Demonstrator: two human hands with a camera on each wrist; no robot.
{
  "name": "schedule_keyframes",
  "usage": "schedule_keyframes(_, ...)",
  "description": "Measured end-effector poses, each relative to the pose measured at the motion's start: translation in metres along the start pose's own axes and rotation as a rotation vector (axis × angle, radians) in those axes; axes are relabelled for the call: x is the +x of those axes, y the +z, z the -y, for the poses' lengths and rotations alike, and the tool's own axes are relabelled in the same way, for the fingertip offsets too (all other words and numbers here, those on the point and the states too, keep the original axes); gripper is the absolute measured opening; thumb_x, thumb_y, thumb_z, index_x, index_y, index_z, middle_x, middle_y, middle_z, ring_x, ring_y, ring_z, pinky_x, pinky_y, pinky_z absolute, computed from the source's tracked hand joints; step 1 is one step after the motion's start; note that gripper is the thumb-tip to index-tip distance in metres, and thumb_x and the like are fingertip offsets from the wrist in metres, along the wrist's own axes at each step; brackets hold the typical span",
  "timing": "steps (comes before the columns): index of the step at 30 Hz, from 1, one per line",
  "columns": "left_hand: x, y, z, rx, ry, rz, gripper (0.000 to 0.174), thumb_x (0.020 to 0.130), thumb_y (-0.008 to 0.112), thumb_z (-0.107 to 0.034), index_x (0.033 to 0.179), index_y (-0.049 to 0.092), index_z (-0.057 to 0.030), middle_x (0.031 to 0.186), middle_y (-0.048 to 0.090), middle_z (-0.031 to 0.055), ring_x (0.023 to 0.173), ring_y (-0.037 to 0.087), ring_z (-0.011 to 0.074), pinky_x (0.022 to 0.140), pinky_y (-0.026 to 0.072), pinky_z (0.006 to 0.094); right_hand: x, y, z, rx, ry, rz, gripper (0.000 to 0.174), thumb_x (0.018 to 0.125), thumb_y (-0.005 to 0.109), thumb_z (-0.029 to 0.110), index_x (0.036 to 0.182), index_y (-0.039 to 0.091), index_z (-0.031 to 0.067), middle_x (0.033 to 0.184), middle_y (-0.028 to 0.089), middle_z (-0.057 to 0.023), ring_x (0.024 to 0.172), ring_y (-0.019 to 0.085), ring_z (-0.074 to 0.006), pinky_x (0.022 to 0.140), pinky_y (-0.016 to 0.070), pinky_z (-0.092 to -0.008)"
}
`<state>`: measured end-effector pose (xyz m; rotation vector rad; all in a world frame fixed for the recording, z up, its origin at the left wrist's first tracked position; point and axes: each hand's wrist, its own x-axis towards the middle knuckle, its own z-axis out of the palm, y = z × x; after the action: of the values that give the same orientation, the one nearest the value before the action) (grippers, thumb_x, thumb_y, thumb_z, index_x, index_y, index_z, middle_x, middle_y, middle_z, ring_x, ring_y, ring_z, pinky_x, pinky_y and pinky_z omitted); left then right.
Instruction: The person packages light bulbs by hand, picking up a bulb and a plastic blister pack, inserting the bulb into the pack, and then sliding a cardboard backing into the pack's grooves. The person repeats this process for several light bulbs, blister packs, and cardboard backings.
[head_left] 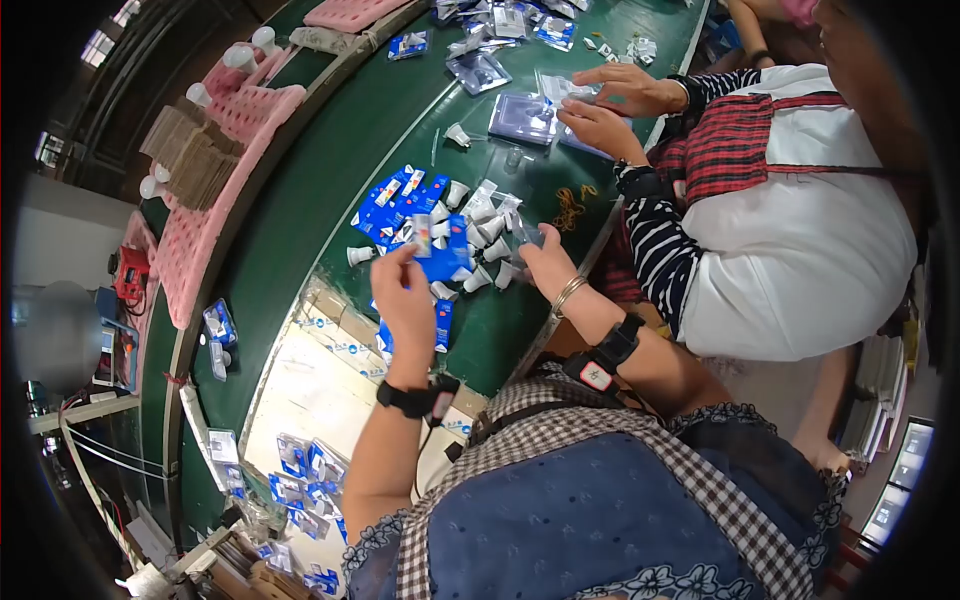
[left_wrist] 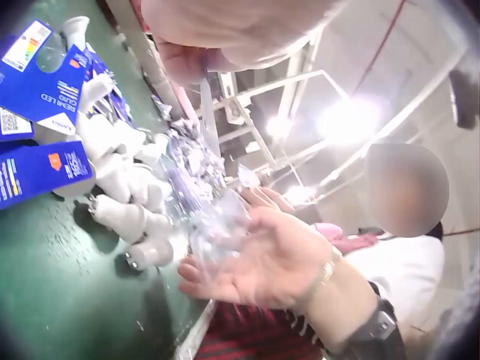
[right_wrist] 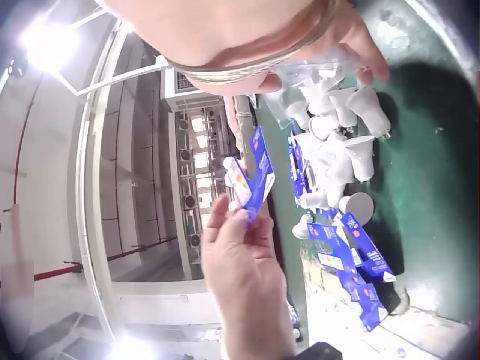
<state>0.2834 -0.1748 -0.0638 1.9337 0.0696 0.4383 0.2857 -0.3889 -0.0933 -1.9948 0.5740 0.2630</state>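
Note:
My left hand [head_left: 405, 305] pinches a folded blue printed card [head_left: 445, 250] between thumb and fingers, raised over the pile. In the right wrist view the same card [right_wrist: 259, 176] stands up from the fingertips of the left hand [right_wrist: 244, 262]. My right hand [head_left: 550, 265] holds a clear plastic blister shell [head_left: 522, 232] at the pile's right side. The left wrist view shows this see-through shell [left_wrist: 217, 232] against the palm and fingers of the right hand [left_wrist: 274, 259]. White light bulbs [left_wrist: 116, 176] lie heaped between the hands, with more blue cards [head_left: 375, 215] beside them.
A green work surface [head_left: 290, 220] runs under everything. Stacked clear trays [head_left: 522, 118] lie ahead, near another person's hands [head_left: 625, 95]. Rubber bands [head_left: 568, 208] lie to the right. Packed blue-and-clear packages [head_left: 305, 480] sit at lower left. Pink padding [head_left: 215, 190] lines the far side.

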Motion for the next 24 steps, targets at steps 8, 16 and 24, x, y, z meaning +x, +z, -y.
schedule_keyframes(8, -0.012, -0.028, 0.023, 0.163, -0.015, 0.212, 0.019, 0.078, 0.066, -0.012, 0.094, 0.064, -0.0009, 0.098, 0.062, 0.0139, 0.089, 0.059, 0.0284, 0.08, 0.0457, 0.0353, -0.002, 0.002, 0.041, 0.047, -0.088, 0.135, 0.078, 0.076, 0.056, 0.036, 0.137, 0.026, -0.0042, 0.115, 0.054, -0.029, 0.106, 0.056, -0.0365, 0.09, 0.0431, -0.0362)
schedule_keyframes(16, -0.103, -0.129, -0.012, -0.828, -0.792, 0.269, 0.063, 0.089, 0.057, -0.023, 0.14, 0.024, -0.006, 0.099, 0.06, 0.0133, 0.081, 0.062, 0.0189, 0.069, 0.0533, 0.0312, -0.119, 0.077, 0.104, -0.605, -0.841, 0.648, 0.088, 0.064, 0.073, 0.034, 0.135, 0.033, 0.0023, 0.107, 0.052, -0.0218, 0.103, 0.051, -0.037, 0.092, 0.0425, -0.0406)
schedule_keyframes(24, -0.312, -0.248, -0.033, -0.438, -0.781, -0.63, 0.051, 0.086, 0.054, -0.002, 0.133, 0.035, 0.0029, 0.084, 0.061, 0.0081, 0.069, 0.059, 0.0134, 0.061, 0.0512, 0.0251, -0.194, 0.178, 0.093, -0.626, -1.3, 1.563, 0.077, 0.072, 0.072, 0.037, 0.134, 0.039, 0.0053, 0.113, 0.054, -0.0183, 0.104, 0.054, -0.0305, 0.089, 0.0438, -0.038)
